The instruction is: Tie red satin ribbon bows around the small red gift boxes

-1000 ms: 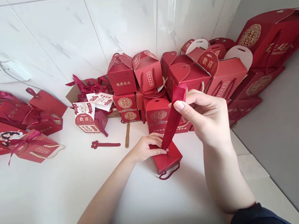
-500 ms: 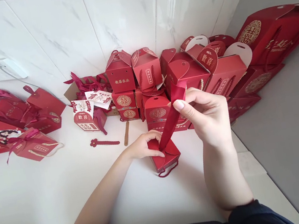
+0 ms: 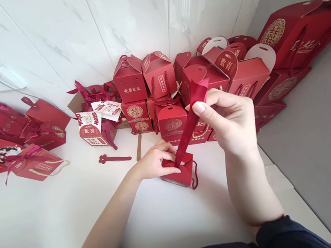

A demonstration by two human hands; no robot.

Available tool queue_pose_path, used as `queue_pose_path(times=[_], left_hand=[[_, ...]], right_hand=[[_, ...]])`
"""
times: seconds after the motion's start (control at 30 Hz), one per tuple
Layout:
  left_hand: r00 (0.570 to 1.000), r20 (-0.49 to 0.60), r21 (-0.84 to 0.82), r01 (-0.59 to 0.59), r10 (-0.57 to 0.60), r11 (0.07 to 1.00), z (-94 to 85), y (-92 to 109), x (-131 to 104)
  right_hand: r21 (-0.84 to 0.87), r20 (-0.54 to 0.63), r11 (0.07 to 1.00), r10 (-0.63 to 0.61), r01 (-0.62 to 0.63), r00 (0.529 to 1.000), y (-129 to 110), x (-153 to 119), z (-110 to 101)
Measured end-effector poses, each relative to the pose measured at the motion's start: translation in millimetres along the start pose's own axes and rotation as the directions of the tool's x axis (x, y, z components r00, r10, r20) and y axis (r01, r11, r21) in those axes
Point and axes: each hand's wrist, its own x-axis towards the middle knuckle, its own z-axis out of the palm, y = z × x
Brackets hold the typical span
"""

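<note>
Slanting up from the small red box (image 3: 177, 177), the red ribbon (image 3: 188, 135) ran away from the person's body and to the right of the box's top, its long axis tilted rather than upright. The right hand (image 3: 235, 120), above and to the right of the box, pinched the ribbon near its upper end between thumb and fingers, with a short tail poking past the grip. Nearer by far was the left hand (image 3: 156, 161): it reached in from the left side of the box and touched its top, partly curled, thumb and fingers around the spot where the ribbon came out. Whether those fingers also gripped the ribbon or a flap could not be told.

The box sat on the counter (image 3: 74, 225), with a twisted cord handle (image 3: 195, 176) looping out at its right side. Just beyond the box stood the stacked red boxes (image 3: 173, 120), close enough to limit room on the far side, by my judgement. To the far left of the box was a pile of ribboned boxes (image 3: 8, 122); nearer, beyond and left of it, lay a flower-ended strip (image 3: 117, 158) and a brown strip (image 3: 139, 148). Larger red boxes (image 3: 304, 37) rose well to its right.
</note>
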Motion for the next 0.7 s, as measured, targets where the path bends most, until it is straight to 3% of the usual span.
queue_pose_path(times=[0.13,0.23,0.33,0.43,0.57,0.7], left_hand=[[0.985,-0.171,0.081,-0.020,0.034,0.996,10.6,1,3],[0.957,-0.288,0.031,-0.027,0.035,0.999,24.7,-9,6],[0.942,-0.337,-0.033,-0.026,0.013,0.999,35.2,-20,9],[0.956,-0.294,-0.101,-0.018,-0.012,0.995,37.2,-25,9],[0.988,-0.154,-0.181,-0.047,0.019,0.982,33.1,-22,8],[0.999,-0.040,-0.167,-0.017,0.010,0.986,25.7,-13,10]], right_hand=[[-0.011,0.052,1.000,-0.003,0.004,0.999,-2,6,0],[-0.084,0.037,0.996,-0.010,0.013,0.999,2,5,0],[-0.111,0.002,0.994,-0.004,0.004,1.000,7,2,-1],[-0.096,-0.023,0.995,-0.002,0.000,1.000,9,2,-4],[-0.143,-0.017,0.990,0.018,-0.020,1.000,7,2,-7],[-0.231,-0.029,0.973,0.012,-0.019,1.000,6,0,-10]])
